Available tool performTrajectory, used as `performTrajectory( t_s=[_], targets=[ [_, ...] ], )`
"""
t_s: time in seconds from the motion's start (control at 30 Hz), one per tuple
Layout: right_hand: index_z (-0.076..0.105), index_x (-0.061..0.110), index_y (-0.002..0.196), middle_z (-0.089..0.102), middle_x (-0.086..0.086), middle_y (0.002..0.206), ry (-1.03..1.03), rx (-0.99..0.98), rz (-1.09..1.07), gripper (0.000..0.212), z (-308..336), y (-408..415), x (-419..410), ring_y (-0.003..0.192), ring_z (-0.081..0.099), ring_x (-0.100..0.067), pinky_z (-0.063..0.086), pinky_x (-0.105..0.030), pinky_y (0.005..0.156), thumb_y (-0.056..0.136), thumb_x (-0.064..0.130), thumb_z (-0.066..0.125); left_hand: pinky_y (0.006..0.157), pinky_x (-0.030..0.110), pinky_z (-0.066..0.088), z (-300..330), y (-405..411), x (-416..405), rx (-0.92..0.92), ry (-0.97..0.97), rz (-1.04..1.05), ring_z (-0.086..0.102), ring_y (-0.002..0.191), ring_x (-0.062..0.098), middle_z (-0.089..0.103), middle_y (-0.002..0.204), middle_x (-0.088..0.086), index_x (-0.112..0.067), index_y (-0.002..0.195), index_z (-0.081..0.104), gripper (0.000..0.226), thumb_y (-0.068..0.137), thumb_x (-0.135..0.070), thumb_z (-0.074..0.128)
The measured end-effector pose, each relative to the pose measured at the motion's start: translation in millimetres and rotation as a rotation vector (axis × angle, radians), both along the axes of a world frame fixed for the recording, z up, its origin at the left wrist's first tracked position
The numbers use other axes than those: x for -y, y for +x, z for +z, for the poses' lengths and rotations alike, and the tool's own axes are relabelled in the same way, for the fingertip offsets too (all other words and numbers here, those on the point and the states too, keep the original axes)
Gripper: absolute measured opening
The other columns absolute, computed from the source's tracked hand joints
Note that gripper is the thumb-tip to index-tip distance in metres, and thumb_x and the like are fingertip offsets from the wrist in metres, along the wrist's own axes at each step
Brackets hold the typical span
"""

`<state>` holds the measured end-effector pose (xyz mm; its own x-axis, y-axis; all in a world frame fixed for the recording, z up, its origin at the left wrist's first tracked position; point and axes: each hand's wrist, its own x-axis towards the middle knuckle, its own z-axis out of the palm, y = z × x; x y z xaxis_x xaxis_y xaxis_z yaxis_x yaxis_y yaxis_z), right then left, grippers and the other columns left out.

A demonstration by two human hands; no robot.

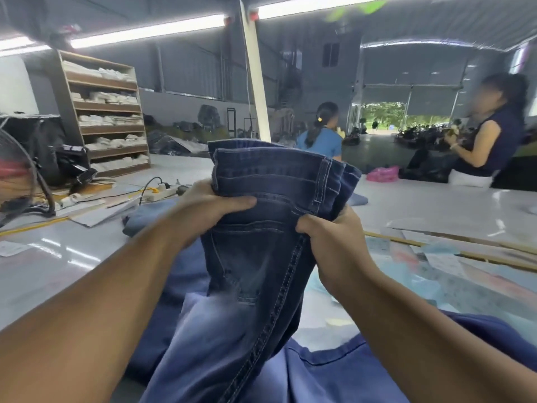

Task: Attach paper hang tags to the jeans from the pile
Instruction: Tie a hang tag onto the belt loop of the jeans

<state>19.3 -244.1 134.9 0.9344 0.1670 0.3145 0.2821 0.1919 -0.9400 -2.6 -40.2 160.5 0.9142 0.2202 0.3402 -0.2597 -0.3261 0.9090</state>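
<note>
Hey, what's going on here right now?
A person is holding up a pair of dark jeans by the waistband, the left hand gripping one side and the right hand pinching the other near the side seam. The legs hang down toward more denim on the table. No hang tag is visible on the jeans yet. Two other people sit in the background.

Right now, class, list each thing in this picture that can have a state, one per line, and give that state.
Left hand: gripping the jeans below the waistband.
Right hand: pinching the jeans at the side seam.
Jeans: held up, waistband on top, no tag visible.
Jeans pile: lying loose beneath the arms.
Ceiling lights: on.
Shelf: stocked with folded white items.
Fan: cannot tell whether running.
Power strip: a plug is inserted.
</note>
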Motion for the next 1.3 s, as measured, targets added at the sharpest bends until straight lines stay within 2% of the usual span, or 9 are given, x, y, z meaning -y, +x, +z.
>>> performTrajectory(
  t_s=[0.1, 0.27, 0.37, 0.47, 0.6, 0.77, 0.93, 1.13, 1.3],
  targets=[
    [0.069, 0.014, 0.085, 0.074, -0.012, 0.086, 0.024, 0.021, -0.010, 0.030, 6.4, -9.9, 17.4, 0.087, 0.070, -0.040, 0.055, -0.066, 0.075, 0.058, 0.005, 0.060, 0.068, 0.014, 0.054, -8.4, 5.7, 9.1, 0.068, -0.069, -0.066, 0.073, 0.087, 0.007, 0.077, 0.095, -0.008, -0.039, 0.083, 0.080, 0.027, 0.057, -0.033, 0.082],
    [0.075, 0.022, 0.094, 0.077, -0.004, 0.093, -0.038, 0.074, 0.038, 0.024, 19.4, -41.2, 70.6, 0.087, 0.074, -0.025, 0.060, -0.050, 0.081, 0.071, 0.017, 0.072, 0.065, 0.023, 0.058, -4.8, 15.9, 53.6, 0.085, -0.317, -0.300, 0.075, 0.084, 0.017, 0.077, 0.094, 0.004, -0.026, 0.084, 0.082, 0.016, 0.070, -0.029, 0.075],
    [0.072, 0.008, 0.099, 0.074, -0.019, 0.091, -0.021, 0.170, -0.051, 0.025, 24.4, -65.1, 115.6, 0.082, 0.073, -0.036, 0.060, -0.051, 0.074, 0.080, 0.025, 0.072, 0.066, 0.027, 0.059, -7.3, 21.0, 97.5, 0.000, -0.304, -0.486, 0.075, 0.081, 0.020, 0.077, 0.092, 0.008, -0.020, 0.083, 0.081, 0.024, 0.064, -0.035, 0.085],
    [0.069, 0.008, 0.079, 0.069, -0.017, 0.074, -0.025, 0.164, -0.157, 0.022, 24.2, -84.9, 161.6, 0.066, 0.068, -0.033, 0.058, -0.051, 0.060, 0.077, 0.029, 0.073, 0.068, 0.029, 0.059, -16.0, 25.6, 147.5, -0.099, -0.249, -0.631, 0.075, 0.081, 0.022, 0.077, 0.094, 0.010, -0.020, 0.083, 0.081, 0.026, 0.064, -0.037, 0.084],
    [0.060, 0.009, 0.090, 0.065, -0.009, 0.070, -0.204, -0.047, -0.275, 0.044, 7.9, -108.1, 214.5, 0.060, 0.065, -0.020, 0.050, -0.030, 0.050, 0.057, 0.029, 0.079, 0.074, 0.028, 0.058, -37.4, 26.8, 204.6, -0.268, -0.052, -0.757, 0.074, 0.092, 0.025, 0.076, 0.102, 0.011, -0.019, 0.093, 0.080, 0.023, 0.074, -0.031, 0.078],
    [0.056, 0.033, 0.094, 0.070, 0.004, 0.086, -0.783, -0.330, -0.375, 0.060, -10.7, -131.9, 256.8, 0.072, 0.070, -0.013, 0.052, -0.030, 0.059, 0.040, 0.052, 0.074, 0.090, 0.034, 0.057, -57.1, 24.3, 256.3, -0.425, 0.412, -0.829, 0.072, 0.097, 0.021, 0.076, 0.103, 0.000, -0.021, 0.105, 0.073, 0.026, 0.081, -0.028, 0.081],
    [0.049, 0.036, 0.092, 0.067, 0.008, 0.085, -0.973, -0.344, -0.304, 0.047, -9.8, -134.1, 264.2, 0.075, 0.065, -0.008, 0.044, -0.026, 0.059, 0.053, 0.055, 0.066, 0.095, 0.036, 0.054, -53.8, 25.8, 263.8, -0.414, 0.562, -0.757, 0.073, 0.092, 0.014, 0.077, 0.096, -0.006, -0.023, 0.103, 0.073, 0.030, 0.076, -0.030, 0.084],
    [0.050, 0.039, 0.096, 0.067, 0.010, 0.089, -0.942, -0.257, -0.276, 0.052, -3.6, -125.5, 257.6, 0.077, 0.067, -0.011, 0.055, -0.031, 0.066, 0.048, 0.046, 0.070, 0.074, 0.022, 0.057, -48.7, 23.1, 255.4, -0.317, 0.437, -0.739, 0.074, 0.084, 0.013, 0.078, 0.090, -0.003, -0.020, 0.093, 0.075, 0.019, 0.077, -0.014, 0.083],
    [0.043, 0.046, 0.103, 0.066, 0.014, 0.097, -0.830, -0.243, -0.268, 0.072, 4.0, -114.4, 254.0, 0.081, 0.069, -0.010, 0.056, -0.035, 0.076, 0.039, 0.062, 0.073, 0.077, 0.033, 0.059, -28.5, 17.5, 221.4, -0.235, 0.142, -0.723, 0.074, 0.092, 0.027, 0.076, 0.101, 0.010, -0.016, 0.096, 0.078, 0.033, 0.065, -0.016, 0.088]
  ],
)
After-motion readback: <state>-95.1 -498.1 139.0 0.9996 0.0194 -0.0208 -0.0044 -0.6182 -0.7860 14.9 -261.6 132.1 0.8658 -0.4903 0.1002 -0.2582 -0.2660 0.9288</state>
